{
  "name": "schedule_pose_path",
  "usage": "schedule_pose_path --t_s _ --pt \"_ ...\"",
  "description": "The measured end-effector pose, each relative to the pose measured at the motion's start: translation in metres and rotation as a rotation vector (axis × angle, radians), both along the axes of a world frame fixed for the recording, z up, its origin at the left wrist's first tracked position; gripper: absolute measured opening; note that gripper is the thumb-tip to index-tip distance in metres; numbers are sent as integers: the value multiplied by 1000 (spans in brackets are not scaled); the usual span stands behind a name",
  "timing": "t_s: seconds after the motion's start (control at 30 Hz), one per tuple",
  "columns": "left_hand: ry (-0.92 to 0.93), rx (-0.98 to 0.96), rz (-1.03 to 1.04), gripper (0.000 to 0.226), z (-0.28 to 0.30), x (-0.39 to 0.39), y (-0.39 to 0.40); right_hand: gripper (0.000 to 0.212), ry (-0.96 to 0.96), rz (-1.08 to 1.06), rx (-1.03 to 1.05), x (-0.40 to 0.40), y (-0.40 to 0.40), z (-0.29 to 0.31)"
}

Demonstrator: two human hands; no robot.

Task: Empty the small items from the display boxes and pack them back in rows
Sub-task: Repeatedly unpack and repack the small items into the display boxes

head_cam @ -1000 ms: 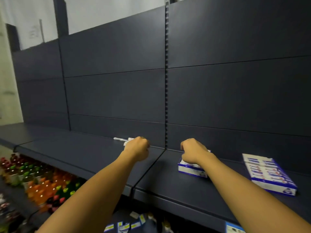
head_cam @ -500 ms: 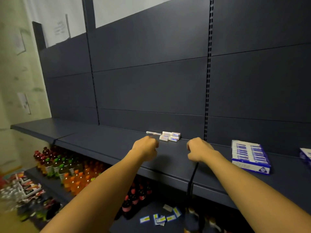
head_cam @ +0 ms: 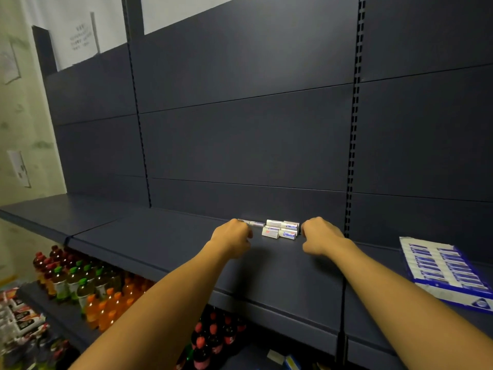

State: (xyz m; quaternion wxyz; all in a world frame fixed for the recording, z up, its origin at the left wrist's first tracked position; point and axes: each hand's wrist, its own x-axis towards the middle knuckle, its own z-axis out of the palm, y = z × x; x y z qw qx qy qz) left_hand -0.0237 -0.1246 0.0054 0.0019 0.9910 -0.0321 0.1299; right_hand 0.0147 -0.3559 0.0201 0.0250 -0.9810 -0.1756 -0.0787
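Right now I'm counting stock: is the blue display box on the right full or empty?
Full: the display box lies open-topped on the shelf, its rows packed.

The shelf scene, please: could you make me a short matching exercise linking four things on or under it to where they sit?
Things:
1. small white packs
2. display box
3. orange bottles
4. left hand

Places:
A. lower shelf, bottom left
B. far right on the shelf
C. against the back panel, between the hands
D. just left of the loose packs

Pairs: 1-C, 2-B, 3-A, 4-D
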Motion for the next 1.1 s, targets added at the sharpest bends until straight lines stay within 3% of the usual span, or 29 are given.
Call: schedule_pose_path --t_s 0.13,0.5,0.83,1.1 --pt "25 10 -47 34 2 40 2 8 13 -14 -3 35 9 3" --pt "54 -3 -214 34 -7 132 2 16 -8 -24 0 105 32 5" --pt "125 -2 -350 12 -18 170 7 12 8 -89 19 121 33 0" --pt "168 44 -483 16 -10 174 16 15 33 -150 68 123 46 -4"
